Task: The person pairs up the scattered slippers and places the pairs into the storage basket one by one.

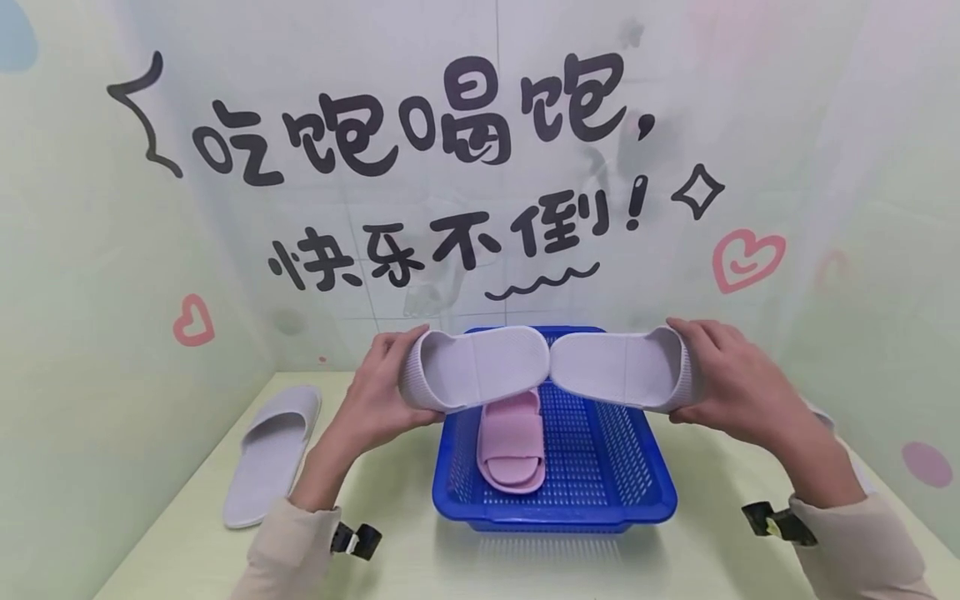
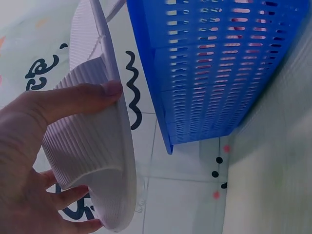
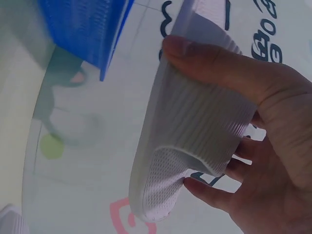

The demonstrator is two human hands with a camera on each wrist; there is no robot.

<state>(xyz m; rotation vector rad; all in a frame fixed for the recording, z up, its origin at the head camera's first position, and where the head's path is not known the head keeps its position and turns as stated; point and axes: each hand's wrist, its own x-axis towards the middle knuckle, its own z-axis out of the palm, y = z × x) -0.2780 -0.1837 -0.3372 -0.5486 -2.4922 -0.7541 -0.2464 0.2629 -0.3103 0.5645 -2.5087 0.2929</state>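
My left hand (image 1: 384, 387) grips a light grey slipper (image 1: 502, 365) by its ribbed strap, thumb along the sole's edge in the left wrist view. A matching grey slipper (image 1: 600, 367) is held by my right hand (image 1: 731, 383), fingers wrapped round its strap. Both slippers are raised over the back of a blue plastic basket (image 1: 555, 515), their heel ends meeting in the middle. Inside the basket, on its left side, lies a pink slipper (image 1: 512, 437) with its toe toward me; the held grey slipper covers its heel end.
On the left of the pale table (image 1: 390, 533) lies another grey slipper (image 1: 273, 454). Part of a further light slipper (image 1: 822, 417) shows behind my right forearm. A printed wall (image 1: 465, 192) with black lettering closes off the back, and side walls flank the table.
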